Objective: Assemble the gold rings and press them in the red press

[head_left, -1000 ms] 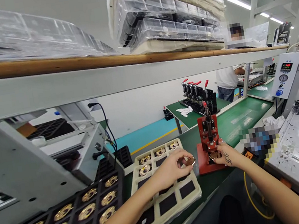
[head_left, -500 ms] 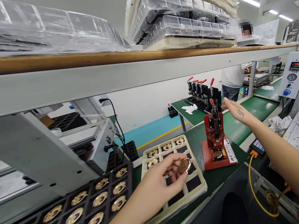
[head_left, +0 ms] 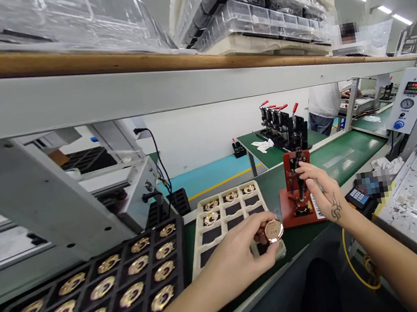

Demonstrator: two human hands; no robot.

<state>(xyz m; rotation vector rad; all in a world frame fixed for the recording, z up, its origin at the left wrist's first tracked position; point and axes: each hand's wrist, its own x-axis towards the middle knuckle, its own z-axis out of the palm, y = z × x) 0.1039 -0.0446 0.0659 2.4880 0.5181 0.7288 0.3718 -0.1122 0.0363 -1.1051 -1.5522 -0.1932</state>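
My left hand [head_left: 242,248] is closed on a round rose-gold watch case [head_left: 273,230], pinched between thumb and fingers, its flat marked face towards me. It is above the near right part of a cream tray [head_left: 197,247], which has gold cases in some of its far and left pockets. My right hand [head_left: 324,191] is at the upright red toggle press [head_left: 287,212], fingers stretched and thumb apart, beside the black lever mechanism [head_left: 299,156]. Whether the fingertips touch the lever is unclear. The hand partly hides the press and its base.
A black tray [head_left: 127,240] of gold watch cases fills the lower left. Overhead runs a shelf [head_left: 166,91] with stacked clear trays [head_left: 250,17]. Several black presses [head_left: 285,125] stand on a green table behind. A control box [head_left: 407,100] and a keypad device [head_left: 361,194] are right.
My right hand has come down and left from beside the lever's top to the front of the press. My left hand has moved right with the watch case, its marked face now plainer.
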